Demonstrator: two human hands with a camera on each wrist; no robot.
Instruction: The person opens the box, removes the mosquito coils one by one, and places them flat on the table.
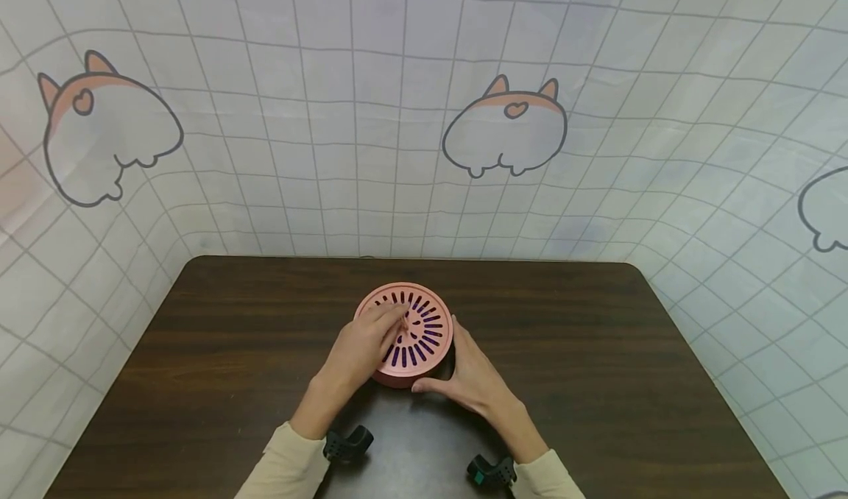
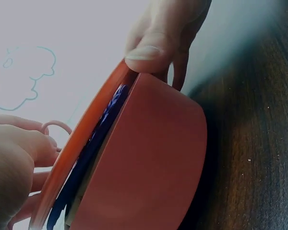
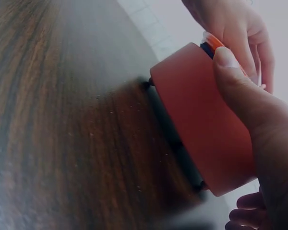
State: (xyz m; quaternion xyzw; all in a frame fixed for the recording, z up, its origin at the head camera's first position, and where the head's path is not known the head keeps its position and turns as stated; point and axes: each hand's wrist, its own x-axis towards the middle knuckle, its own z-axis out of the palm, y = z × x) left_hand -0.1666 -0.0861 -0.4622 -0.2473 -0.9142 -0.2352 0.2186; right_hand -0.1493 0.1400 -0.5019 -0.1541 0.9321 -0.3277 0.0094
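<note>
A round pink mosquito coil holder stands on the table, with a slotted lid (image 1: 405, 372) over a shallow base (image 2: 149, 148). My left hand (image 1: 361, 346) pinches the small ring handle (image 2: 57, 123) at the lid's middle. In the left wrist view a gap shows between lid and base, and a dark blue coil-like piece (image 2: 93, 136) sits in it. My right hand (image 1: 473, 374) grips the holder's right side, its thumb (image 3: 226, 58) at the upper edge of the wall. Most of the inside is hidden under the lid.
The dark wooden table (image 1: 583, 352) spreads around the holder. Small feet (image 3: 203, 186) lift the base off it. Behind and at both sides hangs a white gridded curtain (image 1: 371, 116) with corgi drawings. Black wrist cameras (image 1: 350, 444) sit on both wrists.
</note>
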